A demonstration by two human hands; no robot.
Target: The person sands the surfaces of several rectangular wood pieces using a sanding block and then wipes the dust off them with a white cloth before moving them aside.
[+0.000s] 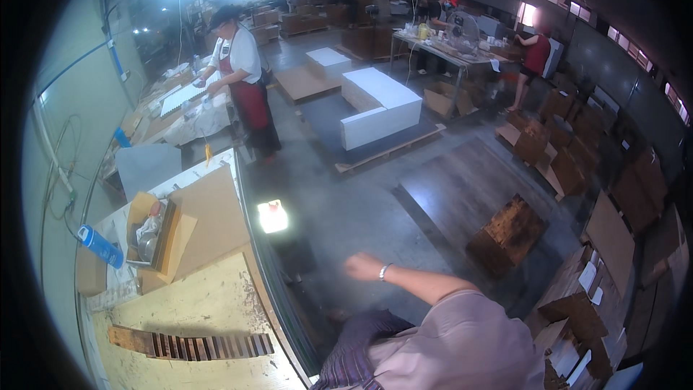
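Observation:
My right hand (364, 267), with a bracelet at the wrist, is held out over the floor beside the workbench. Its fingers look curled and blurred; whether anything is in them cannot be told. My left hand is out of view. On the pale, worn board (206, 303) of the bench lies a row of narrow dark wood strips (216, 348), side by side, with a wider wood piece (130, 338) at the left end. Farther along the bench, a box (172, 233) holds a metal bowl (146, 248) and a cloth. Next to it is a blue bottle (101, 246).
A co-worker (243, 70) stands at another table. White furniture parts (381, 124) rest on a pallet. A brown wooden box (509, 233) sits on a large dark panel (455, 184). Wood panels (609, 244) stack at the right. A lit lamp (272, 216) is near the bench edge.

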